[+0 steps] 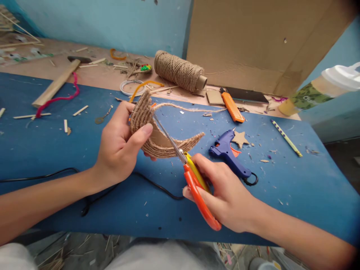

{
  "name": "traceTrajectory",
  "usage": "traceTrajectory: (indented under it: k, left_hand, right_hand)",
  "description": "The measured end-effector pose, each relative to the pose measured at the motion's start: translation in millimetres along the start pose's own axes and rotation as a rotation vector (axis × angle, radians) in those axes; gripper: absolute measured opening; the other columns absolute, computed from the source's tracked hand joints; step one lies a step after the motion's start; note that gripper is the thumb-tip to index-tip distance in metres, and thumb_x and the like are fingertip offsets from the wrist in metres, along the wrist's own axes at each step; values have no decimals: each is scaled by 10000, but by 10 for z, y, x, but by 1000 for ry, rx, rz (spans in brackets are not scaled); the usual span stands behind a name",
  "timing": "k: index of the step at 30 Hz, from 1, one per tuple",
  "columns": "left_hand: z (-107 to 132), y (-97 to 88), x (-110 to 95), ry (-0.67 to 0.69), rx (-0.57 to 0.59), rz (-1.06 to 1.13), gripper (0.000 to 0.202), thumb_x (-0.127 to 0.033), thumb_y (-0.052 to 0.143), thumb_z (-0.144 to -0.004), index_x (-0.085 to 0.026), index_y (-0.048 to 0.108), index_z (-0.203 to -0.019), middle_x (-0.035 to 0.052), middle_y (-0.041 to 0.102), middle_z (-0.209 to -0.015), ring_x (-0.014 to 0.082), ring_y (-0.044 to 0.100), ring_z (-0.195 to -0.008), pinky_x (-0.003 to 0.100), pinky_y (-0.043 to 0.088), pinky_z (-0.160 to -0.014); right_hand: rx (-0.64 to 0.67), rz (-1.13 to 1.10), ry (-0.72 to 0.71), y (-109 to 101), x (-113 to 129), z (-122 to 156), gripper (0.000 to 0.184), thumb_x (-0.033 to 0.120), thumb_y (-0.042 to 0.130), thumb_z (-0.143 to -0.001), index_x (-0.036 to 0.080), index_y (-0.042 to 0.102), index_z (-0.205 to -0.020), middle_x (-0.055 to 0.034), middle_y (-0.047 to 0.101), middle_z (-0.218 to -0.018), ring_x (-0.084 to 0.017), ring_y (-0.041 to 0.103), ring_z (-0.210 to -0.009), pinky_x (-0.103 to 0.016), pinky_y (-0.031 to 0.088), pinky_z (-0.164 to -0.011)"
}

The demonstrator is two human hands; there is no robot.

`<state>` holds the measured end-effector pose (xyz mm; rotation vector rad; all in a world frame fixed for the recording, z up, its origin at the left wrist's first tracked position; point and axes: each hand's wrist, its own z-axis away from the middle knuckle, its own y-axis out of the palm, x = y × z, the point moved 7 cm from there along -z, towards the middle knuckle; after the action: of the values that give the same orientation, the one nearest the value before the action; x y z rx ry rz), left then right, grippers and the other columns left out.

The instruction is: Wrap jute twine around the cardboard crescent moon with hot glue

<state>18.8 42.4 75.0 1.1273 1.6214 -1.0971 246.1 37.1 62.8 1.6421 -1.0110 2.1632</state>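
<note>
- Left grip (119,138) clasps a twine-wound crescent (140,114), held up over the table (120,213); a loose hold could let the curved piece twist.
- Right grip (225,191) grasps the scissors (189,171), fingers around the handles, blades reaching across the crescent's hollow; with the tips near the left thumb (144,132), a slip could nick skin.
- By the tips, a loose strand (180,106) runs from the crescent toward the cutter (233,107); a careless snip could fray it or catch the wound rows.
- Just beyond the right grip, the glue gun (229,152) lies beside a cardboard star (240,139); its nozzle, if hot, could burn a knuckle.
- Under the left forearm (56,197), a black cord (160,186) crosses the table; a snagging arm could drag it.
</note>
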Motion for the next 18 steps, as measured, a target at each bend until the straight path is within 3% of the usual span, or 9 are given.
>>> traceTrajectory:
  k: [5, 9, 11, 15, 18]
  left_hand:
    - [35, 1, 22, 62, 21, 122, 169, -387, 727, -1128, -278, 599, -1121, -56, 674, -892, 121, 661, -570, 268, 566, -489]
    - [-11, 35, 35, 186, 37, 194, 223, -399, 766, -1121, -263, 589, -1115, -71, 694, -786, 143, 689, -479, 257, 597, -411]
    - [-36, 40, 41, 224, 18, 167, 268, -428, 793, -1111, -254, 590, -1094, -69, 713, -786, 130, 668, -455, 243, 579, -389]
    - [-51, 35, 13, 275, -13, 85, 351, -528, 821, -1098, -235, 633, -1060, -61, 702, -817, 87, 604, -475, 211, 536, -406]
    - [-35, -14, -37, 329, -84, -7, 388, -567, 816, -1096, -209, 689, -1022, -53, 636, -810, 67, 572, -590, 175, 510, -504]
  right_hand:
    - [-136, 381, -89, -54, 42, 15, 445, 521, 778, -1013, 288, 409, -929, 97, 465, -653, -135, 304, -570, -322, 218, -592]
    - [-229, 537, -56, -137, 57, 31, 470, 573, 802, -986, 281, 438, -930, 82, 449, -653, -155, 348, -607, -331, 225, -632]
    - [-178, 438, -16, -137, 49, 21, 478, 560, 801, -1003, 280, 426, -906, 87, 452, -664, -145, 340, -609, -331, 238, -625]
    - [66, 26, 108, -16, 40, 36, 421, 527, 716, -1112, 261, 458, -910, 70, 537, -779, -128, 409, -674, -296, 348, -630]
    - [163, -225, 165, 42, 99, 87, 497, 700, 590, -1158, 258, 478, -960, 33, 564, -874, -142, 493, -743, -300, 426, -672]
